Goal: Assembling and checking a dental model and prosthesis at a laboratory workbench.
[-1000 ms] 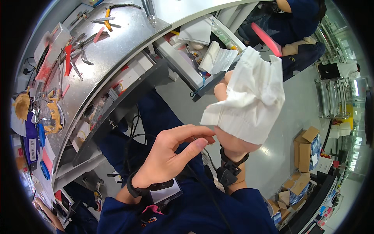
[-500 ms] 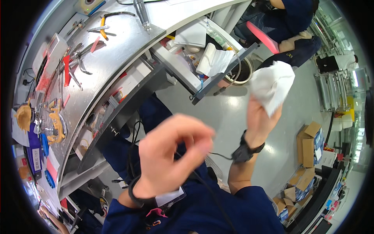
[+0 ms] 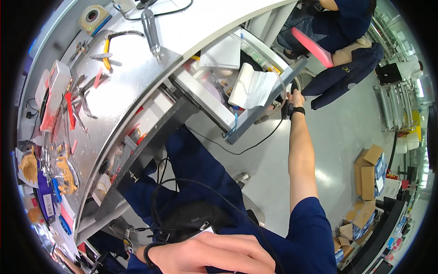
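Observation:
My right hand (image 3: 295,97) is stretched out to the front edge of an open grey drawer (image 3: 255,119) under the workbench. Its fingers are partly hidden behind the drawer front, and a black watch sits on the wrist. A folded white cloth (image 3: 252,86) lies in the drawer on top of its contents, just left of that hand. My left hand (image 3: 214,256) hovers low over my lap in dark blue clothes, fingers extended and holding nothing.
A metal workbench top (image 3: 137,77) carries pliers (image 3: 112,43), red-handled tools and a tape roll (image 3: 94,16). Another person in dark blue sits at the top right by a pink bar (image 3: 311,46). Cardboard boxes (image 3: 368,171) stand on the grey floor at right.
My right hand held the white cloth up, then reached to the drawer; the cloth now lies in the drawer. My left hand has dropped toward my lap.

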The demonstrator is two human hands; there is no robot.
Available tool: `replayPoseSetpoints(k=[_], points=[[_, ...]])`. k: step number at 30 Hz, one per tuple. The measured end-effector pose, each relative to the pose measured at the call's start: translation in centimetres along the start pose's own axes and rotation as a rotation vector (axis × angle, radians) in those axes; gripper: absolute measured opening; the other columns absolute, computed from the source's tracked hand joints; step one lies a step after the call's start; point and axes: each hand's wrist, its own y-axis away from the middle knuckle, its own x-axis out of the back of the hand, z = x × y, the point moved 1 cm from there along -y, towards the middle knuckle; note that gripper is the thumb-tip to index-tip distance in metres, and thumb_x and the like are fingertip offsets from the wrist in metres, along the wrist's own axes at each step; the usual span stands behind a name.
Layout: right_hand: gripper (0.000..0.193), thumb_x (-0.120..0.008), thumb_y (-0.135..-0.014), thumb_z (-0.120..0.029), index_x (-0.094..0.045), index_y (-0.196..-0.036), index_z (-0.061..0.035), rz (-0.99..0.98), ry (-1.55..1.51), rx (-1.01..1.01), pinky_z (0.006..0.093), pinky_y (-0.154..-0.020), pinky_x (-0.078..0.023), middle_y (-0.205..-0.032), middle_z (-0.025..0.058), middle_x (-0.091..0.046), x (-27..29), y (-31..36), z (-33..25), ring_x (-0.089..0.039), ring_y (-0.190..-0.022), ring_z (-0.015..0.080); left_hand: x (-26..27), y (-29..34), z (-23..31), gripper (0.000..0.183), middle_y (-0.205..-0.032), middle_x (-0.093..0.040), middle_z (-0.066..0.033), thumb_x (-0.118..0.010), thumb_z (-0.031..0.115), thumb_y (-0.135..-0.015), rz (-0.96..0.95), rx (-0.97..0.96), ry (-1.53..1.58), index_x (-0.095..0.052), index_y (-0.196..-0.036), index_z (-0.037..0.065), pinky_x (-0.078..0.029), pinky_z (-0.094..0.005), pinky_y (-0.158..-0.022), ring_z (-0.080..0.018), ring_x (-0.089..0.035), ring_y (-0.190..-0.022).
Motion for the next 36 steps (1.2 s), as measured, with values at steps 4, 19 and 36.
replayPoseSetpoints(k=[4,19,36], points=[[0.023,-0.052,-0.094,-0.006,-0.049,-0.107,0.0135,-0.1,-0.045,0.102,0.0349,-0.064,-0.06,-0.091,0.0215,-0.064,-2.6,3.8,-1.3,-0.069,-0.08,0.0285,0.8,-0.9,0.2,0.024,-0.096,-0.065,-0.0218,-0.06,0.01,-0.094,0.029,-0.043,0.068,-0.067,-0.099,-0.012,-0.05,-0.0354,-0.071,-0.0294,-0.063,-0.084],[0.013,-0.057,-0.096,-0.013,-0.057,-0.1,-0.0011,-0.64,-0.628,0.883,0.0244,-0.049,-0.042,-0.071,0.0087,-0.063,-11.4,34.1,-29.0,-0.053,-0.054,0.0109,-2.1,1.1,1.4,0.02,-0.102,-0.068,-0.0158,-0.063,0.003,-0.085,0.201,0.074,-0.804,-0.069,-0.103,-0.004,-0.052,-0.0311,-0.073,-0.0239,-0.067,-0.082],[0.02,-0.059,-0.093,-0.015,-0.062,-0.108,-0.0019,-0.598,-0.251,2.233,0.0261,-0.06,-0.046,-0.082,0.0066,-0.066,-3.3,68.7,-31.7,-0.06,-0.069,0.0143,15.5,3.1,-10.9,0.022,-0.101,-0.064,-0.0277,-0.054,0.011,-0.087,0.539,0.294,-1.165,-0.058,-0.106,-0.001,-0.05,-0.0467,-0.083,-0.0446,-0.061,-0.099]])
